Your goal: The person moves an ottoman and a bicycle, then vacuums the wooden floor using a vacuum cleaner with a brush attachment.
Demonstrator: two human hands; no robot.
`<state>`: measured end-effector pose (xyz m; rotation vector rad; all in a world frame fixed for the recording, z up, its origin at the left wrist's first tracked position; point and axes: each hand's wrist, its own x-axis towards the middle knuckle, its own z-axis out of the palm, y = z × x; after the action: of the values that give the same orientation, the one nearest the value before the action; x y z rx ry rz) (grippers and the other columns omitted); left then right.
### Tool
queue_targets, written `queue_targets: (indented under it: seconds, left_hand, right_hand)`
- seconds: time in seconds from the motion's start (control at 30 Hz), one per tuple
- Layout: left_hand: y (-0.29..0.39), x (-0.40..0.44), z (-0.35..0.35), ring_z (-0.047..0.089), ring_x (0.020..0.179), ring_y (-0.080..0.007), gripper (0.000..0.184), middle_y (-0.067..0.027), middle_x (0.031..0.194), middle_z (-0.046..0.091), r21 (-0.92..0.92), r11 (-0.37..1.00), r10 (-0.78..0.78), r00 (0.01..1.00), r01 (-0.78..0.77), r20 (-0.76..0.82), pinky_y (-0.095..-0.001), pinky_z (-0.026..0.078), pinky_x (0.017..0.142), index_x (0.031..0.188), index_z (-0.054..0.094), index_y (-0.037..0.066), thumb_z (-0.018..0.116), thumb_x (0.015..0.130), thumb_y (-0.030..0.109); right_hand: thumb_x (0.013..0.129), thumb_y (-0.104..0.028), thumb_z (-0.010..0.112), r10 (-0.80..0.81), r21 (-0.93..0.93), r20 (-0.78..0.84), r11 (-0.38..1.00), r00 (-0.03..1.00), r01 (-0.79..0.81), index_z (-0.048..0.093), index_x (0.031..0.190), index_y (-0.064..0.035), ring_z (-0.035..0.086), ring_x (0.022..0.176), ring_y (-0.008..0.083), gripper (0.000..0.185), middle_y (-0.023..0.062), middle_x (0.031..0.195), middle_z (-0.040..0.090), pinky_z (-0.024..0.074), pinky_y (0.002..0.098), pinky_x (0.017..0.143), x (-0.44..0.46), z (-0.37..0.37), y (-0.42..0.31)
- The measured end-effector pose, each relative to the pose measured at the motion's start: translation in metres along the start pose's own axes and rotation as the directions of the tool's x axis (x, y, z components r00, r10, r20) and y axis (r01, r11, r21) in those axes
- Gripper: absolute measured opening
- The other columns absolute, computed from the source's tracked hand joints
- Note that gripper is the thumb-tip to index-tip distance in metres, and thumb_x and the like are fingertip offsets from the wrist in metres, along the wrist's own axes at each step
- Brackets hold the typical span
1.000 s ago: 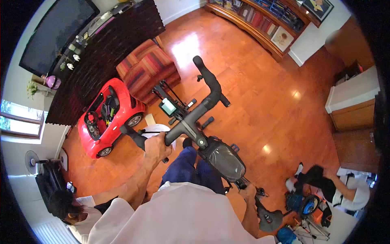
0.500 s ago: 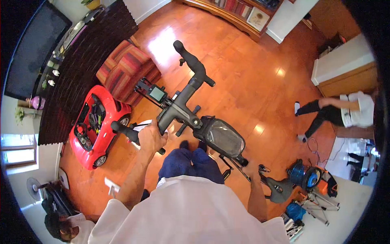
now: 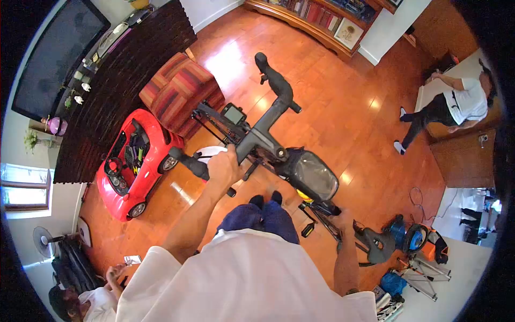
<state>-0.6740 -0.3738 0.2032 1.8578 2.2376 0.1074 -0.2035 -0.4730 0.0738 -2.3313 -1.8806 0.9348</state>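
A black bicycle (image 3: 272, 140) stands at a slant in front of me. My left hand (image 3: 223, 170) is wrapped around the handlebar (image 3: 196, 165) on its left side, close to the stem. A bike computer (image 3: 234, 114) is mounted ahead of the bar. Behind the stem, a black bag with a clear top (image 3: 316, 176) sits on the top tube. My right hand (image 3: 343, 219) is closed on the bicycle frame between this bag and the saddle (image 3: 380, 244); its fingers are partly hidden and blurred. A pedal (image 3: 307, 230) hangs below the frame.
A red toy car (image 3: 137, 163) and a striped armchair (image 3: 179, 88) stand to the left. At the right a person (image 3: 450, 104) walks; another person (image 3: 88, 300) sits at lower left. Folded metal legs (image 3: 426, 276) and blue bags (image 3: 394, 283) lie behind the saddle.
The bicycle's front and my left hand have shifted right and slightly up in view. The person at the right now stands more upright; the one at lower left has a raised hand showing.
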Motion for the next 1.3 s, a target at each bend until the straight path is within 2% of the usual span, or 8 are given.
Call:
queue_targets:
  seconds: [0.1,0.23,0.77,0.9,0.97,1.07,1.17,1.3]
  left_hand:
    - [-0.002,-0.005,0.005,0.069,0.066,-0.0401,0.039,-0.0212,0.073,0.068,0.039,0.999,-0.026,1.000,0.027,-0.017,-0.0507,0.057,0.058,0.101,0.059,0.002,0.074,0.070,0.020]
    - [0.006,-0.009,0.009,0.070,0.068,-0.0394,0.033,-0.0211,0.073,0.069,0.047,0.986,-0.158,0.987,0.159,-0.024,-0.0517,0.055,0.060,0.097,0.061,0.003,0.073,0.070,0.019]
    - [-0.004,0.001,0.005,0.068,0.065,-0.0405,0.033,-0.0218,0.069,0.067,0.072,0.995,-0.075,0.997,0.076,-0.021,-0.0511,0.055,0.061,0.095,0.063,0.003,0.070,0.064,0.014]
    - [0.002,0.001,0.009,0.068,0.069,-0.0420,0.035,-0.0219,0.073,0.068,0.031,0.994,-0.101,0.993,0.103,-0.067,-0.0522,0.054,0.062,0.096,0.061,0.004,0.078,0.069,0.019]
    - [0.003,0.002,0.005,0.069,0.072,-0.0414,0.042,-0.0218,0.077,0.069,0.053,0.996,-0.075,0.997,0.076,-0.024,-0.0520,0.054,0.064,0.102,0.060,0.003,0.080,0.070,0.023]
    - [0.010,0.001,0.002,0.069,0.070,-0.0410,0.037,-0.0223,0.075,0.068,0.073,0.997,-0.018,0.998,0.023,-0.062,-0.0503,0.055,0.062,0.097,0.059,0.001,0.075,0.068,0.016]
    - [0.011,-0.005,0.006,0.070,0.075,-0.0409,0.045,-0.0211,0.080,0.070,0.165,0.986,0.013,0.994,0.004,-0.105,-0.0509,0.055,0.070,0.104,0.059,0.002,0.079,0.068,0.022]
    - [0.002,-0.011,0.009,0.067,0.082,-0.0444,0.068,-0.0219,0.092,0.070,0.059,0.983,0.185,0.935,-0.176,-0.303,-0.0530,0.053,0.072,0.117,0.059,0.003,0.090,0.064,0.032]
  right_hand:
    - [0.065,-0.026,0.083,-0.095,-0.010,0.020,0.995,0.995,0.096,0.074,0.107,-0.0067,0.072,0.090,0.0346,0.047,0.0186,0.097,0.075,0.0563,0.0438,0.078,0.008,-0.014,-0.018]
    - [0.067,-0.028,0.080,-0.023,-0.127,0.116,0.991,0.993,0.037,0.075,0.101,-0.0070,0.072,0.088,0.0364,0.040,0.0187,0.093,0.075,0.0561,0.0462,0.077,0.024,0.013,0.014]
    - [0.065,-0.030,0.086,-0.146,-0.048,0.154,0.987,0.977,0.155,0.077,0.097,-0.0083,0.072,0.077,0.0349,0.039,0.0177,0.080,0.072,0.0545,0.0443,0.071,0.039,0.022,0.035]
    - [0.069,-0.024,0.086,-0.218,0.191,0.165,0.964,0.962,0.185,0.074,0.100,-0.0011,0.070,0.075,0.0325,0.040,0.0190,0.081,0.072,0.0539,0.0430,0.071,0.039,-0.008,0.020]
    - [0.064,-0.030,0.088,-0.181,0.164,0.209,0.975,0.961,0.149,0.073,0.113,-0.0067,0.071,0.092,0.0360,0.056,0.0185,0.098,0.075,0.0552,0.0454,0.082,0.039,-0.005,0.018]
    - [0.071,-0.023,0.084,-0.129,0.163,0.097,0.980,0.987,0.112,0.073,0.103,-0.0037,0.071,0.081,0.0312,0.039,0.0189,0.085,0.072,0.0550,0.0404,0.075,0.031,0.007,0.017]
    - [0.070,-0.024,0.083,-0.353,0.195,-0.137,0.906,0.925,0.375,0.071,0.110,-0.0080,0.070,0.087,0.0319,0.044,0.0167,0.093,0.070,0.0556,0.0426,0.079,0.027,0.001,0.010]
    - [0.065,-0.030,0.085,-0.147,-0.019,-0.072,0.989,0.987,0.146,0.058,0.134,-0.0136,0.049,0.132,0.0359,0.076,0.0145,0.134,0.058,0.0419,0.0527,0.105,-0.005,-0.003,0.016]
